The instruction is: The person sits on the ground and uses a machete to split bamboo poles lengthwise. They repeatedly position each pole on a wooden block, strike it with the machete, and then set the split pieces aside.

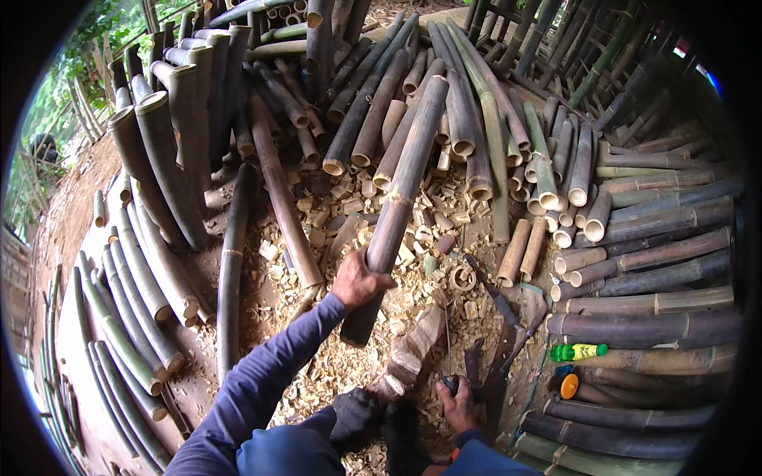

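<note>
My left hand (361, 282) is wrapped round a long dark bamboo pole (409, 174). The pole slants from the far middle down toward me, its near end just below the hand, above a bed of shavings. My right hand (458, 406), lower and to the right, is closed round the dark handle of a blade tool (448, 343). Its thin blade points away from me and shows nearly edge-on, so its exact kind is unclear. Between the hands lies a rough pale wood block (409, 357), close to my feet in dark footwear (355, 416).
Bamboo poles (381, 119) lie fanned out ahead, with stacks (659, 270) at right and more poles (131, 317) at left. Wood chips (317, 381) cover the ground. Dark long tools (494, 293) lie right of the block. A green bottle (578, 351) rests on the right stack.
</note>
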Available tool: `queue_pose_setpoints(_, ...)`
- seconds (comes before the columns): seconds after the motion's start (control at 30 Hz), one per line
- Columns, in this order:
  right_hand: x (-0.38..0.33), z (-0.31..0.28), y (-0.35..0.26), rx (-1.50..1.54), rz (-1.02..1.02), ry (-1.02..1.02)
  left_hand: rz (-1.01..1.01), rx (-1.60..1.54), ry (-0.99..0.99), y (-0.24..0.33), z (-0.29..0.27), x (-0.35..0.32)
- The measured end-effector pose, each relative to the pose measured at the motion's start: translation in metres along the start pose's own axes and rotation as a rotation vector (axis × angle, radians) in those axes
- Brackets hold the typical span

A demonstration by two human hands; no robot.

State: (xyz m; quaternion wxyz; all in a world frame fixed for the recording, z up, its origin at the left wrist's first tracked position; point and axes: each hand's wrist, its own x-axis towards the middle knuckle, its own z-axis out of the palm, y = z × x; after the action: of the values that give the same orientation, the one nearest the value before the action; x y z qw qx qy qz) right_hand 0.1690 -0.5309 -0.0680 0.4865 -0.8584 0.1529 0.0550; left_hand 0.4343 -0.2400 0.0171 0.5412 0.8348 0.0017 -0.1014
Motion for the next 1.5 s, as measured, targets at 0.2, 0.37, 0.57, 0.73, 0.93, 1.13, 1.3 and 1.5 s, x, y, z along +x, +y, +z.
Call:
queue_pose_setpoints(0.2, -0.004, -0.001, -0.021, 0.194, 0.192, -0.118, 0.244, 0.079, 0.14, 0.03, -0.001, 0.122)
queue_pose_setpoints(0.37, -0.001, -0.007, -0.023, 0.21, 0.231, -0.14, 0.209, -0.544, -0.02, 0.102, -0.017, 0.158)
queue_pose_setpoints(0.57, -0.006, 0.005, -0.028, 0.032, 0.08, -0.046, 0.321, -0.322, -0.145, -0.015, 0.017, 0.033)
queue_pose_setpoints(0.73, -0.009, 0.023, -0.001, -0.552, -0.017, -0.074, -0.172, -0.367, -0.125, -0.1, 0.041, -0.106)
queue_pose_setpoints(0.93, -0.011, 0.019, -0.007, -0.649, 0.024, -0.122, -0.13, -0.247, 0.466, -0.142, -0.008, -0.092)
queue_pose_setpoints(1.13, -0.004, 0.019, -0.008, -0.605, 0.061, -0.204, -0.28, -0.047, 0.861, -0.149, -0.117, 0.062)
queue_pose_setpoints(1.3, -0.001, 0.026, -0.007, -0.565, 0.039, -0.229, -0.474, -0.469, 0.646, -0.15, -0.138, 0.093)
queue_pose_setpoints(1.5, -0.006, 0.015, -0.02, -0.478, 0.007, -0.163, -0.178, -1.024, 0.435, -0.102, -0.06, -0.004)
